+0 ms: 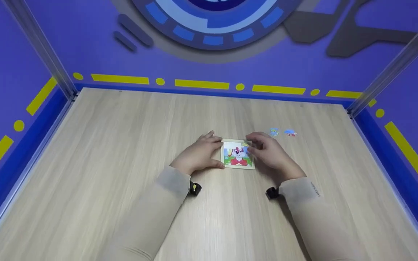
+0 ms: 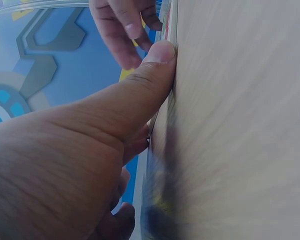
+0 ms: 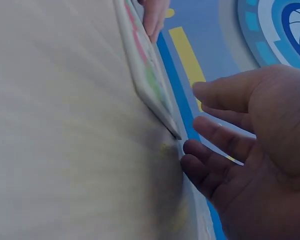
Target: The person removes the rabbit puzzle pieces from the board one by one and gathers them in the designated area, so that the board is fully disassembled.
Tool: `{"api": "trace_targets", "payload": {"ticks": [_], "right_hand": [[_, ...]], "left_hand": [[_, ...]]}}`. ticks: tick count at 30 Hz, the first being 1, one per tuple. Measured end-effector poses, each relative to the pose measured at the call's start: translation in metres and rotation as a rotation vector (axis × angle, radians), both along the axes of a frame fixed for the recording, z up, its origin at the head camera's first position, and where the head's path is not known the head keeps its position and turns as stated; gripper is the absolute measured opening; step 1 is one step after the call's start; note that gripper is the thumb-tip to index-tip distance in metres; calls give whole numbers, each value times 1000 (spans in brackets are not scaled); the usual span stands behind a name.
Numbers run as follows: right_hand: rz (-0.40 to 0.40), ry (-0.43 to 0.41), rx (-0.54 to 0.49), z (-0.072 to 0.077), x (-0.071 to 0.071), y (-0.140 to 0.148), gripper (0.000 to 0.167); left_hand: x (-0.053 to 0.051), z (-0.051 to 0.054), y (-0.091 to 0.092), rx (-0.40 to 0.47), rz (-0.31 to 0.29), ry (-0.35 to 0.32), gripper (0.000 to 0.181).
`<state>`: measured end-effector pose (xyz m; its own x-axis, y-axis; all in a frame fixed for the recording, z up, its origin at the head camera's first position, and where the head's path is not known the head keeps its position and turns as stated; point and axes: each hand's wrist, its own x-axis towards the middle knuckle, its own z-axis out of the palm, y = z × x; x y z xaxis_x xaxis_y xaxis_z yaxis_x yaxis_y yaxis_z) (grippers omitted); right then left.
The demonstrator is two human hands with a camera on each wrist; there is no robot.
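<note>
3 purple walls edge the wood-grain table; hands flank a puzzle.

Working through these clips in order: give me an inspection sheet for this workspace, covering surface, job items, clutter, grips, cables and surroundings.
Surface: pale wood-grain tabletop.
Job's things: picture puzzle frame, partly filled, with a white patch at the far side; first loose piece and second loose piece lie right of it, apart.
Clutter: nothing seen.
Left grip: bare hand, touching the frame's left side.
Right grip: bare hand at the frame's far right corner, fingers relaxed; contact unclear.
Cables: nothing seen.
Surroundings: purple-blue wall with yellow markings; metal posts at the far corners; black wrist devices on both arms.
</note>
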<state>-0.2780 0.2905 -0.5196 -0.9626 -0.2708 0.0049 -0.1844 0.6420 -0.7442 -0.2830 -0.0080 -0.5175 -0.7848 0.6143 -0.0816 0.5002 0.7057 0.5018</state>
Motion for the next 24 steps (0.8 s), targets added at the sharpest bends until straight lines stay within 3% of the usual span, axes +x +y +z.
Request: {"api": "trace_targets", "payload": {"ticks": [10, 24], "right_hand": [[82, 40, 153, -4, 3, -8, 30], [61, 37, 149, -5, 3, -9, 23]], "left_hand": [[0, -1, 0, -20, -1, 11, 94], [0, -1, 1, -4, 11, -5, 93]]}}
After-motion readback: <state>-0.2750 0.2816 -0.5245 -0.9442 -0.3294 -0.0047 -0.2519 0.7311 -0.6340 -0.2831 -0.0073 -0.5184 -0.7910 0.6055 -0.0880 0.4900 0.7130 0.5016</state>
